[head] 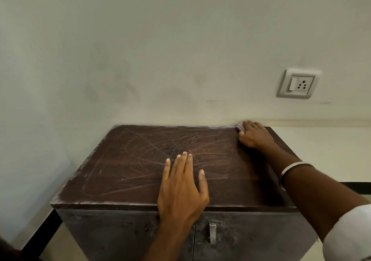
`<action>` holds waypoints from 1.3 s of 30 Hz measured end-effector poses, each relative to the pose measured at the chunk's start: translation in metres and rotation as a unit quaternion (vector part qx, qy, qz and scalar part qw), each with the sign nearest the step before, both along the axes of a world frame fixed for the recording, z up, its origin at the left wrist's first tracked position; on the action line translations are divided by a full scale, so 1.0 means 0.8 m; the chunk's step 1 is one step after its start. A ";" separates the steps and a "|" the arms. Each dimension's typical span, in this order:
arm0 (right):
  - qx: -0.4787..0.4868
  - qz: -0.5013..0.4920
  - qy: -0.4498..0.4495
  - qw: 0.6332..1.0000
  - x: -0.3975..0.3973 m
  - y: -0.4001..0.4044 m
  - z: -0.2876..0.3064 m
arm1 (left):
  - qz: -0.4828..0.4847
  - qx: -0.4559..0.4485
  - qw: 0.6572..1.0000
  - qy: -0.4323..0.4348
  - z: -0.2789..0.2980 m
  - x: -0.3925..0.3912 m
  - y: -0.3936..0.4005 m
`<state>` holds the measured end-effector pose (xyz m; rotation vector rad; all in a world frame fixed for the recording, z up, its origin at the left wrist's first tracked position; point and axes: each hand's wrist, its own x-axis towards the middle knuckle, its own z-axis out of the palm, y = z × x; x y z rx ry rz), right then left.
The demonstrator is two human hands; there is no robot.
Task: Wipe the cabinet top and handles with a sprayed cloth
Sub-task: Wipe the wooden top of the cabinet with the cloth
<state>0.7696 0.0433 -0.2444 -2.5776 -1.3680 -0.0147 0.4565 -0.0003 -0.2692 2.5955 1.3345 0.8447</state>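
The right hand (254, 135) is pressing a small checked cloth (240, 127) into the far right corner of the dark brown scratched wooden cabinet top (140, 160); the left hand (181, 186) is lying flat, fingers straight. Dust streaks are covering most of the top, and the metal handle (212, 231) is looking untouched; most wiping probably remains.

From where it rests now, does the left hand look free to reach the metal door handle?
Probably yes: the left hand lies flat at the cabinet top's front edge, and the handle sits just below it, uncovered.

No words, labels, brands or numbers can be read anywhere here; the wall socket (297, 84) and the cabinet top (140, 160) carry no print or sign.
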 end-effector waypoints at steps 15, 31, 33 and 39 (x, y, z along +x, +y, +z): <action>0.045 -0.021 0.011 0.999 0.017 -0.011 0.004 | -0.006 0.002 1.000 -0.007 0.001 -0.002 -0.001; 0.036 0.111 0.015 0.993 -0.093 0.064 -0.003 | -0.004 0.004 1.000 -0.015 0.002 -0.002 -0.003; 0.043 0.109 0.017 0.993 -0.080 0.054 -0.002 | -0.005 0.002 1.000 -0.017 0.002 -0.002 -0.003; 0.034 0.036 0.002 0.999 -0.055 0.038 -0.002 | -0.010 0.002 1.000 -0.019 0.001 -0.001 -0.002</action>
